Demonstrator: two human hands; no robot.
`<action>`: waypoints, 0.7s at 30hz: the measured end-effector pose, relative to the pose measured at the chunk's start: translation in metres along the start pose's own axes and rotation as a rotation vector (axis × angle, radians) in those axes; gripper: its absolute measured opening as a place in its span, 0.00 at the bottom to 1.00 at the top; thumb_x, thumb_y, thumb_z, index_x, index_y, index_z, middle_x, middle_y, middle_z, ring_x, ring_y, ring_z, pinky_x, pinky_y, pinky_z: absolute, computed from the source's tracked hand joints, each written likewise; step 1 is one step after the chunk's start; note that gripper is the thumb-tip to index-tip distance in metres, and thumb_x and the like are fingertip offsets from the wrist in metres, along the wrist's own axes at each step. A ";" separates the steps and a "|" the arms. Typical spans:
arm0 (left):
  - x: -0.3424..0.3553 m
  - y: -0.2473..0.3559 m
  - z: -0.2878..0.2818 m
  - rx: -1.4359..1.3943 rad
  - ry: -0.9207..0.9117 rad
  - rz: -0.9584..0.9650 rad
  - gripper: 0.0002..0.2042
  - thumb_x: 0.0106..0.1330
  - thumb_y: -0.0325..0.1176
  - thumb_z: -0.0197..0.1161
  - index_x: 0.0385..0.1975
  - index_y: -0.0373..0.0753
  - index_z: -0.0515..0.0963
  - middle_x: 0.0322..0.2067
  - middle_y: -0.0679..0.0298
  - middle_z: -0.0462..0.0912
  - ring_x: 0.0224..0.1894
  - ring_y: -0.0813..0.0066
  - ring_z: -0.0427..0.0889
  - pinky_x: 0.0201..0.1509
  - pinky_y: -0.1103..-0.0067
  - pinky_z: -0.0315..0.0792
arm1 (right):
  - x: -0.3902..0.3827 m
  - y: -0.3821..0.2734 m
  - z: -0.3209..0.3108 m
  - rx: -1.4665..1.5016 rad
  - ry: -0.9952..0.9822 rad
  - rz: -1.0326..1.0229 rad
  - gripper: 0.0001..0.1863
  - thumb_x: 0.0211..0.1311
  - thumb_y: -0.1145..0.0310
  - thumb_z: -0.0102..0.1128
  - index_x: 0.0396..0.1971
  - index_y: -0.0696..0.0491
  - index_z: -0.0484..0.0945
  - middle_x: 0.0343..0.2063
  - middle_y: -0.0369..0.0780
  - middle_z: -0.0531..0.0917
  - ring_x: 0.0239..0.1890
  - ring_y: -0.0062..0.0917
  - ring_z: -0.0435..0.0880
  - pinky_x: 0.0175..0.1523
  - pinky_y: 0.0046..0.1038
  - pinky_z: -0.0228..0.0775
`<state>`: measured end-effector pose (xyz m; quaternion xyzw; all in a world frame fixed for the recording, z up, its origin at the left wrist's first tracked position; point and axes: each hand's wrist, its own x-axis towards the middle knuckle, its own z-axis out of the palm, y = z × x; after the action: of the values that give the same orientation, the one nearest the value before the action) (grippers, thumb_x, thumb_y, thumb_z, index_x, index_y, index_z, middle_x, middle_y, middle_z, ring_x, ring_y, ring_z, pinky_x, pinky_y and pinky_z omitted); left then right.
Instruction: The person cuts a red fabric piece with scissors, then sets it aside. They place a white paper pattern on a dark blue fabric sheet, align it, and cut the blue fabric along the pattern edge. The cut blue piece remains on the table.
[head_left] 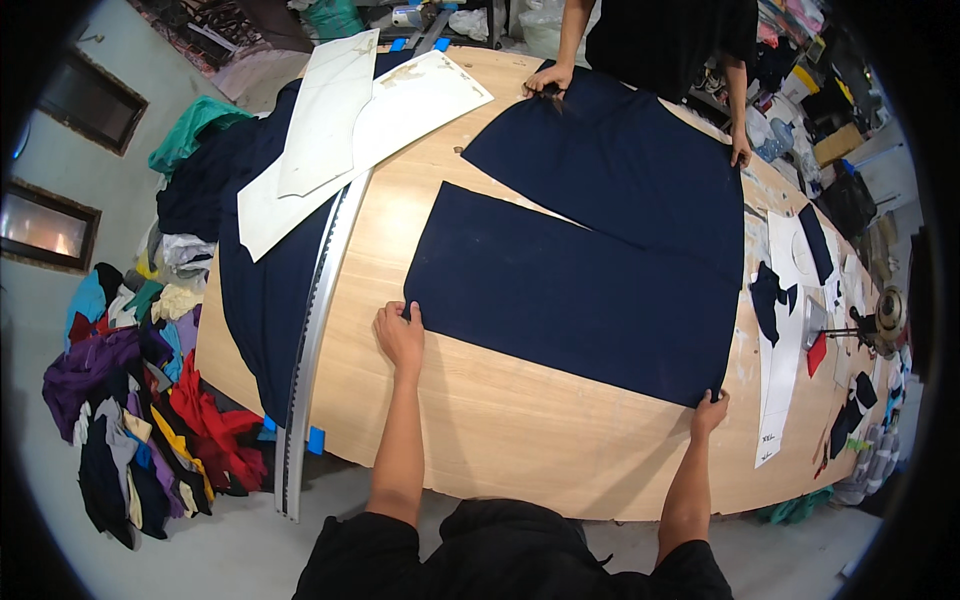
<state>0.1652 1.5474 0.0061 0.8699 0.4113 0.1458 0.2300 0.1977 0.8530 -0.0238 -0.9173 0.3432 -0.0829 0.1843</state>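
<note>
A dark navy piece of fabric (pixel 570 290) lies spread on the wooden table, with a narrow gap running in from its left side between a near and a far part. My left hand (pixel 401 338) pinches the near part's lower left corner. At its near right corner, my right hand (pixel 709 412) is closed on the edge. Across the table, a co-worker's hand (pixel 548 80) grips the far part's bunched upper left edge. The co-worker's other hand (pixel 740 152) touches that part's right edge.
White pattern pieces (pixel 330 130) overlap on more navy cloth (pixel 262 300) at the left. A long metal rail (pixel 318 330) crosses the table beside them. Pattern paper (pixel 778 370), cloth scraps and a small fan (pixel 888 312) are at the right. Coloured fabrics (pixel 150 400) are heaped at far left.
</note>
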 end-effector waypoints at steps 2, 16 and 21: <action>0.007 0.003 0.001 -0.075 -0.076 -0.030 0.15 0.70 0.43 0.72 0.44 0.37 0.82 0.41 0.56 0.85 0.50 0.52 0.82 0.57 0.63 0.75 | 0.027 0.036 0.000 0.135 -0.024 0.064 0.16 0.73 0.68 0.68 0.55 0.58 0.77 0.46 0.48 0.84 0.50 0.39 0.83 0.56 0.42 0.74; -0.060 -0.106 -0.054 -0.208 -0.135 -0.109 0.18 0.70 0.41 0.74 0.44 0.32 0.80 0.41 0.45 0.89 0.46 0.46 0.88 0.55 0.62 0.80 | -0.087 0.083 -0.066 0.358 -0.266 0.427 0.10 0.72 0.74 0.69 0.45 0.57 0.76 0.34 0.38 0.83 0.31 0.24 0.80 0.29 0.27 0.73; -0.100 -0.177 -0.077 -0.561 -0.222 -0.365 0.20 0.69 0.36 0.78 0.51 0.34 0.77 0.48 0.54 0.85 0.48 0.66 0.86 0.48 0.72 0.83 | -0.163 0.114 -0.084 0.405 -0.122 0.419 0.14 0.72 0.77 0.68 0.52 0.59 0.75 0.40 0.42 0.84 0.31 0.24 0.81 0.31 0.29 0.76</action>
<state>-0.0458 1.5894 -0.0268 0.6956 0.4764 0.1143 0.5254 -0.0164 0.8573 0.0041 -0.7742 0.4899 -0.0547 0.3970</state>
